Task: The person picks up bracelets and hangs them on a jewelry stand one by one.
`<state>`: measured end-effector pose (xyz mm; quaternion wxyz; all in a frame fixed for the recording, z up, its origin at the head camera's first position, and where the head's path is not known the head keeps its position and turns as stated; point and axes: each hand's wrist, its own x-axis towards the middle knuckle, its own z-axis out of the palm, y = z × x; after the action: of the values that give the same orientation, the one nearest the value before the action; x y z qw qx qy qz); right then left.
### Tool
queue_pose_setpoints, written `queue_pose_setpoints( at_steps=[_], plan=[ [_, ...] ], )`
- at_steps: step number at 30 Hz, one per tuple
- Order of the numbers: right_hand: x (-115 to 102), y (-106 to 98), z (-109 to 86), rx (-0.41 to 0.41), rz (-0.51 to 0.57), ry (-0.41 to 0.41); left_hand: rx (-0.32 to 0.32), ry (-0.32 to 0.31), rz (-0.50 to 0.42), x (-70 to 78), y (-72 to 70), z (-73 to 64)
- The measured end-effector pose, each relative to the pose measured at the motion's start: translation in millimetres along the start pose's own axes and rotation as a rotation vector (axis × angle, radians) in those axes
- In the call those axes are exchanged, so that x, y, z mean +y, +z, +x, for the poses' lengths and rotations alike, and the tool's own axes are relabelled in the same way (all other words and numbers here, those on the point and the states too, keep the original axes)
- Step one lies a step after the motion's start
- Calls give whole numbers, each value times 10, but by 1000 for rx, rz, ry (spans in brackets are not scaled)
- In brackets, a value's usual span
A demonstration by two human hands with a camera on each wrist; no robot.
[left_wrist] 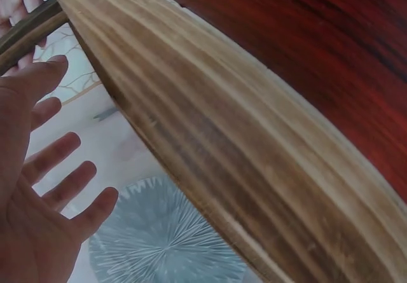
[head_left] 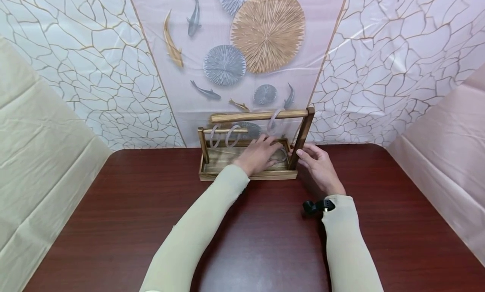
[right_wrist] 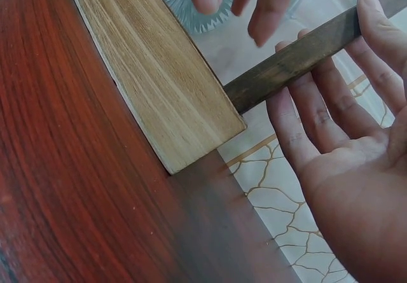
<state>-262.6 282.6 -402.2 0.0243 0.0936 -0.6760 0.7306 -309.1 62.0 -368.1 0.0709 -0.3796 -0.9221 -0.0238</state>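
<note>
A wooden jewelry stand with a shallow tray base (head_left: 274,175) stands at the table's back edge. My right hand (head_left: 320,168) grips its dark right-hand post (right_wrist: 292,60), thumb on the near face and fingers behind. My left hand (head_left: 257,155) reaches over the tray, fingers spread and loosely bent in the left wrist view. Near those fingers, a pale ring-shaped bangle (head_left: 285,151) lies at the tray's right end; contact is unclear. One translucent bangle (head_left: 271,120) hangs on the upper bar (head_left: 242,116). Two more bangles (head_left: 228,137) hang on the lower bar (head_left: 242,131).
The dark red-brown table (head_left: 265,233) spreads in front of the stand. Behind it hangs a patterned cloth (head_left: 265,90), with beige cloth (head_left: 45,149) at both sides. A black device (head_left: 318,206) is strapped at my right wrist.
</note>
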Motion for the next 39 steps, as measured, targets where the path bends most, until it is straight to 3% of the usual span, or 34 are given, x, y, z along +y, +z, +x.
queue_pose_setpoints(
  at_steps=[10,22,39],
  plan=[
    [-11,-6,0,-1,7,13,-42,-37,-66,-6,135,104],
    [-15,8,-23,21,-8,24,-102,-58,-63,58,225,197],
    [-1,-12,-5,27,-15,38,-122,-83,-105,128,352,360]
  ],
)
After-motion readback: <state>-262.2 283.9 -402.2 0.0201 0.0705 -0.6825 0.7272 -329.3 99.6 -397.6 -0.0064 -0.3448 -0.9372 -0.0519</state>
